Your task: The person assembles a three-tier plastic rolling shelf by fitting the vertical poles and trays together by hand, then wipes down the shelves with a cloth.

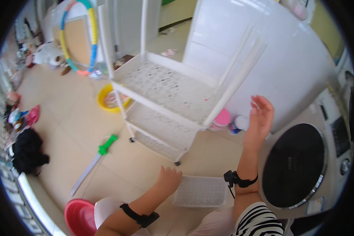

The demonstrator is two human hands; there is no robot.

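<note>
Slanted the left forearm [147,199] up and rightward from the lower edge, the left hand [170,181] held low, back upward, with fingers [173,172] foreshortened and hard to read for bend. Held the right forearm [249,165] almost upright, with the right hand [261,120] well above the left in view, fingers loosely curved, slightly parted from the thumb. Spread both hands well apart.

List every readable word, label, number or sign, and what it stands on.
No text is clear enough to read.
Washing machine, door mark: too blurred.
Sticker low on its front: too small.
White-lidded tub, print: too blurred.
Trolley, white basket: none visible.
</note>
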